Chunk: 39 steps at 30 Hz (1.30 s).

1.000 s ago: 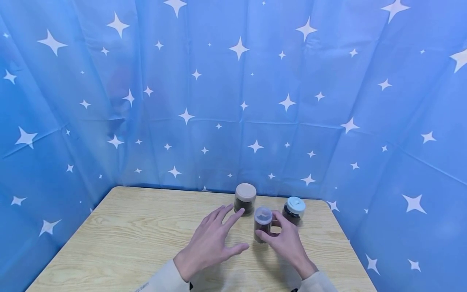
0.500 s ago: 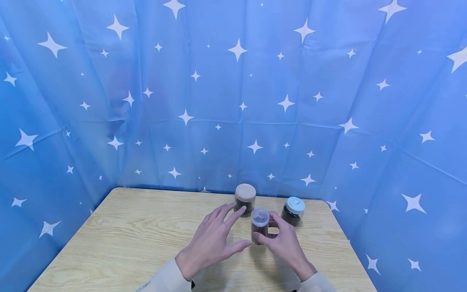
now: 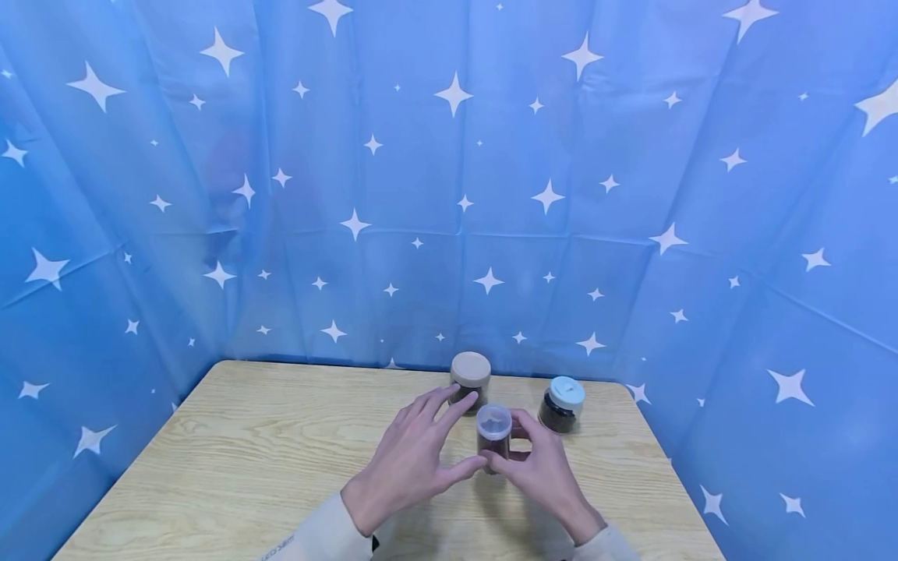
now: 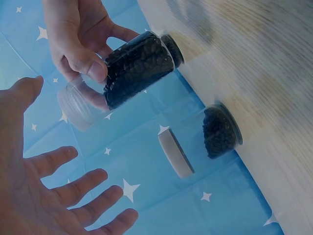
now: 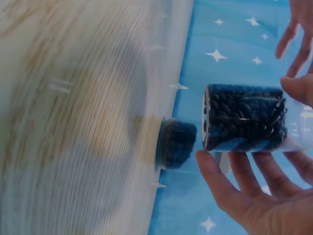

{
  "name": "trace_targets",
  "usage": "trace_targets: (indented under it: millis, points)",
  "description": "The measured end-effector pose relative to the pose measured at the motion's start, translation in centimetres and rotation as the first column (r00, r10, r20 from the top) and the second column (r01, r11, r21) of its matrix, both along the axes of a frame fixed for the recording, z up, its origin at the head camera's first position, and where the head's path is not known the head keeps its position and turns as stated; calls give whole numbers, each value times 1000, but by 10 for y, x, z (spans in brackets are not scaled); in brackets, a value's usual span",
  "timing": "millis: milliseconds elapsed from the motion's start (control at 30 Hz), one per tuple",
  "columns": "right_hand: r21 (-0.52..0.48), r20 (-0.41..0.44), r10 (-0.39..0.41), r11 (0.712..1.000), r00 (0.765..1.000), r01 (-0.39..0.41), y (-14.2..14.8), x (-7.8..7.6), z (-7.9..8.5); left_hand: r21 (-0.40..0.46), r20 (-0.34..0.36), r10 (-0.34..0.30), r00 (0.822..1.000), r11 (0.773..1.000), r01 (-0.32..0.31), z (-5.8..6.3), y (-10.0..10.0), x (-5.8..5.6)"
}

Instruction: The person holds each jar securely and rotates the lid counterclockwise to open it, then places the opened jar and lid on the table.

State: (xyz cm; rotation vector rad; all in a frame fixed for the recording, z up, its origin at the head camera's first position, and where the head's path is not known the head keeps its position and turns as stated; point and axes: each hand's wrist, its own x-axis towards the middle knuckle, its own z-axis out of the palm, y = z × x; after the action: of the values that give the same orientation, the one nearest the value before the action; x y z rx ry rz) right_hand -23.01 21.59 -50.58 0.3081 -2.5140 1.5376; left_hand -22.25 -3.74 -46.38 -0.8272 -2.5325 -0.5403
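My right hand grips a clear jar with a translucent lid, thumb on the near side and fingers behind. Dark beans or seeds fill much of it, seen closely in the left wrist view, where the jar looks lifted off the table. My left hand is just left of it, fingers spread and nothing held; its thumb tip comes close to the jar, and contact cannot be made out. Behind the left fingertips stands a jar with a pinkish lid, partly hidden, with dark contents.
A jar with a light blue lid stands at the back right of the wooden table, dark contents inside. Blue curtains with white stars hang behind the table and along both sides.
My right hand has carried the jar a little left and nearer to me, closing the gap to the left hand. The left hand has shifted slightly right. Both other jars stay in place.
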Motion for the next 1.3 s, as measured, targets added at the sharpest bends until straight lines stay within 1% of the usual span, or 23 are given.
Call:
trace_targets:
  millis: [200,300,533,667,867,1033,1200,1300]
  points:
    - [8,-16,16,1000,1000,-16,-1,3,1,-4,-18,-9,1000,1000,8,3,3,0]
    - [3,-7,21,1000,1000,-21,-1,4,1,-6,-25,-16,1000,1000,16,4,5,0]
    - [-14,16,27,1000,1000,-27,-4,4,-1,-18,2,-30,1000,999,30,7,8,-1]
    - [-16,17,42,999,999,-42,-6,5,-1,-5,15,-48,999,999,48,9,9,-1]
    - [-8,-13,58,998,998,-58,-8,6,-1,-6,14,-63,998,998,63,11,11,-1]
    - [-3,-21,58,998,998,-58,-11,7,0,-16,12,-65,998,998,65,13,12,-1]
    - [-5,-7,55,999,998,-55,-12,8,1,-2,17,-82,997,997,82,13,14,0]
    - [-3,-4,60,998,998,-60,-13,10,0,8,4,-102,995,995,101,13,15,-1]
